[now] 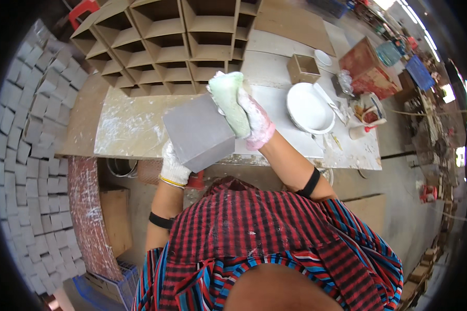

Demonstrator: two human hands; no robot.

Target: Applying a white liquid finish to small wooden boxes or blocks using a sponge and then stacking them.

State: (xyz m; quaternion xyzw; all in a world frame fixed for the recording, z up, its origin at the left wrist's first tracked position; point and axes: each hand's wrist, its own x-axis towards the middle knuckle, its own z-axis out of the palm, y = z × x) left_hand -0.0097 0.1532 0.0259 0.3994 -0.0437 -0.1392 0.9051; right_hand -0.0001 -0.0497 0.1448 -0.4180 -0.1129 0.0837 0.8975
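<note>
Box [197, 129] in work: smooth matte gray, flat faces, crisp square edges. Sponge [233, 103]: soft pale green, lumpy and bent (could be a folded cloth, can't tell from here). Both gloves are white knit, the right one stained pink. Table [132, 122] under my hands: pale board, scuffed and streaked white.

Left hand [174, 165] grips the box at its near left corner; the fingers underneath are hidden. Right hand [257, 122] is clenched on the sponge, pressing it to the box's right side. So the box sits up and right of my left hand, just left of my right, held above the table's near edge.

Containers: round white basin [290, 120] right of my right hand, white inside; can't tell if that's liquid. White stick [327, 99] lies across its right rim. Small square brown box [296, 72] past the basin, open-topped. Brown cubby rack [163, 31] beyond both hands, square cells, shadowed inside. Gray boxes [36, 176] stacked well left of my left hand.
</note>
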